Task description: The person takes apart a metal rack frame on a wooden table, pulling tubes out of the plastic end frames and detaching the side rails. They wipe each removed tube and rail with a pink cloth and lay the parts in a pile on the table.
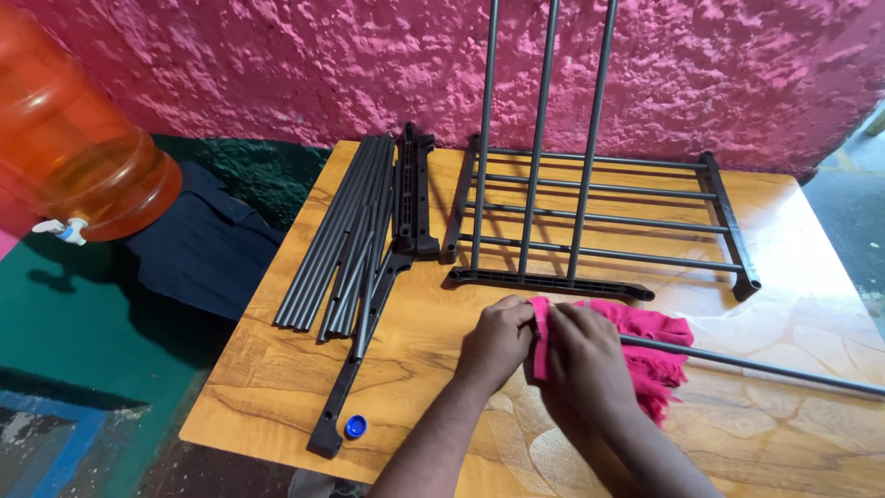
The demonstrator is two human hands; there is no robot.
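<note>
My left hand (498, 339) and my right hand (587, 360) meet over the wooden table (277, 369), both gripping a pink cloth (650, 337). The cloth is wrapped around the near end of a grey metal rod (765, 367) that lies on the table and runs off to the right. My right hand covers the cloth from above; my left pinches its left edge. Just beyond my hands lies a partly built black and grey rack frame (599, 217), with three rods leaning up against the pink wall.
A bundle of loose grey rods (336, 235) and black plastic side bars (415, 189) lie at the table's left. A blue bottle cap (356, 426) rests near the front edge. An orange water jug (78, 148) and dark cloth (198, 244) are on the floor at left.
</note>
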